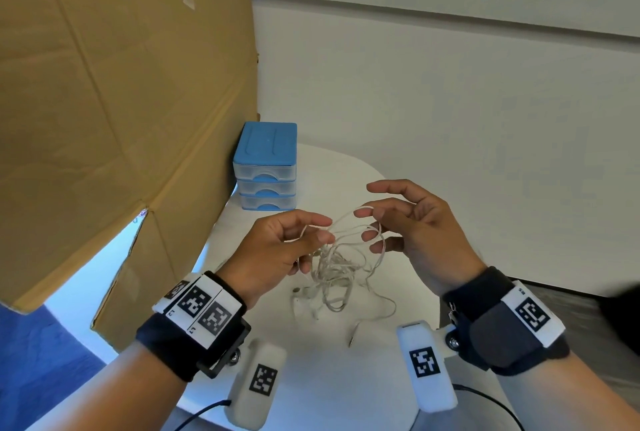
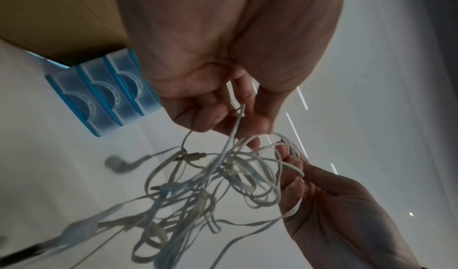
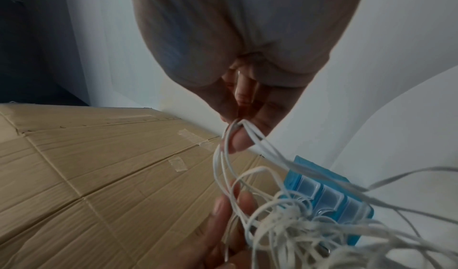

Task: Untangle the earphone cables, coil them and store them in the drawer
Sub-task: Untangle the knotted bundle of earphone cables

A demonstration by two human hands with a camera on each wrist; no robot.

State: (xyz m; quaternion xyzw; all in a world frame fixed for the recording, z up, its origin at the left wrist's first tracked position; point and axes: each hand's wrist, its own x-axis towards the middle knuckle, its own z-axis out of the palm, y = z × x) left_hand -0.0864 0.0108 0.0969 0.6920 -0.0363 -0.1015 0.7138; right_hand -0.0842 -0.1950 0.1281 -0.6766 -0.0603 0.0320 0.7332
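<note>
Head view: I see the earphone cables (image 1: 334, 264) as one white tangle hanging between my two hands above the white table (image 1: 346, 378).
Cables: many loops knotted together; the lower strands trail down onto the table, where an earbud (image 1: 297, 290) and a plug end (image 1: 353, 337) lie.
Left hand (image 1: 277, 250): my thumb and curled fingers pinch a strand at the top of the tangle; the left wrist view shows the cord running up between thumb and fingertips (image 2: 210, 120).
Right hand (image 1: 412, 222): my fingers are spread and partly bent, with several loops hooked over them; the index finger is lifted free above the others. In the right wrist view the cords bunch together where they pass over one fingertip (image 3: 238, 142).
Hands apart: a short gap, bridged by taut strands.
Earbud, left wrist view: a second look shows a bud (image 2: 121, 164) dangling off the left side of the knot, blurred.
Drawer unit (image 1: 266, 167): a small blue-topped stack of three clear drawers, all pushed in, standing at the far edge of the table beyond my left hand and well apart from the cables.
Cardboard box (image 1: 114, 101): large, brown, taped, standing just beside the drawer unit on its left.
Wrist gear: dark straps with black-and-white marker tags on both wrists, and a white camera housing (image 1: 426, 368) under each.
Wall (image 1: 450, 84): pale, behind the table.
</note>
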